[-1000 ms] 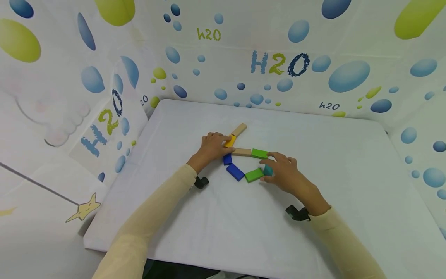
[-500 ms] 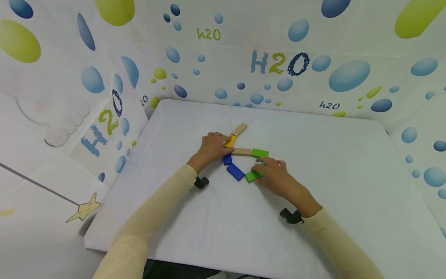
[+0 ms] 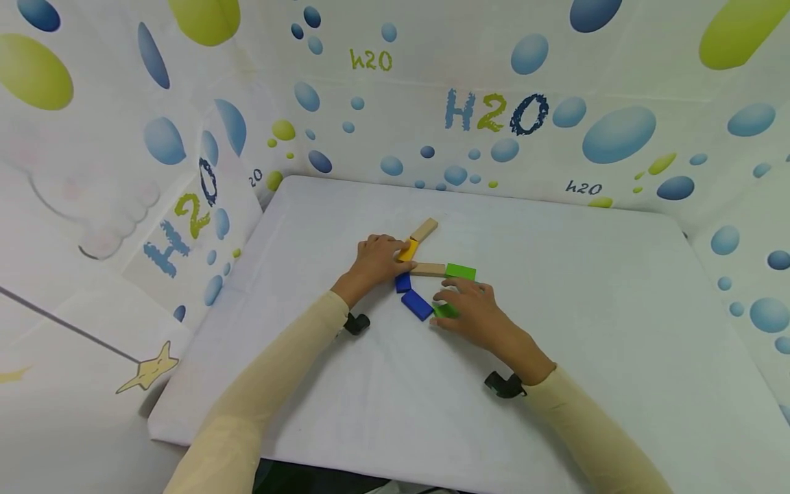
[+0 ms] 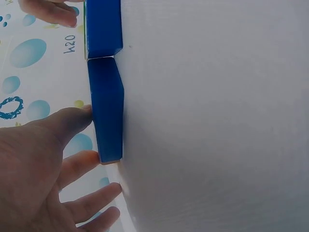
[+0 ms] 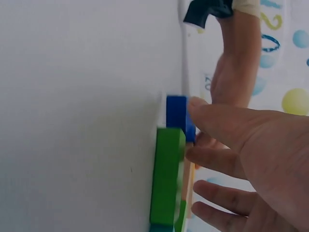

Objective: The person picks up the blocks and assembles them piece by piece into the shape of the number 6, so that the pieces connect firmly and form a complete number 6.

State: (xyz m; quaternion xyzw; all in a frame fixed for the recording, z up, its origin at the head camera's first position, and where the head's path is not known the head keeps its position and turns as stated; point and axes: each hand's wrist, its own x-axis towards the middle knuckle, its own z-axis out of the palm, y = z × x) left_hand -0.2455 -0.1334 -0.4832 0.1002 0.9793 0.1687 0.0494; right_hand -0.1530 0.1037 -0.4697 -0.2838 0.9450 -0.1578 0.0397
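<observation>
On the white table a chain of small blocks bends round to the left. My left hand [image 3: 378, 258] rests at its left side, fingertips at the yellow block [image 3: 408, 250] and thumb at the wooden block's [image 3: 428, 269] end. In the left wrist view the thumb touches the upper edge of a blue block [image 4: 107, 111], fingers spread. My right hand [image 3: 472, 309] hovers with fingers apart over the front green block [image 5: 167, 174], its thumb close to the other blue block [image 3: 417, 304]. A teal block [image 5: 161, 227] peeks in behind, hidden by the right hand in the head view.
A second green block [image 3: 460, 272] lies at the wooden block's right end. Another wooden block [image 3: 424, 229] extends the chain from the yellow one toward the back. A printed sheet [image 3: 395, 103] with bubbles and letters stands behind the table [image 3: 617, 309].
My right hand has moved left along the front row, from the teal block over the green block to near the blue one. The left hand and visible blocks stay put.
</observation>
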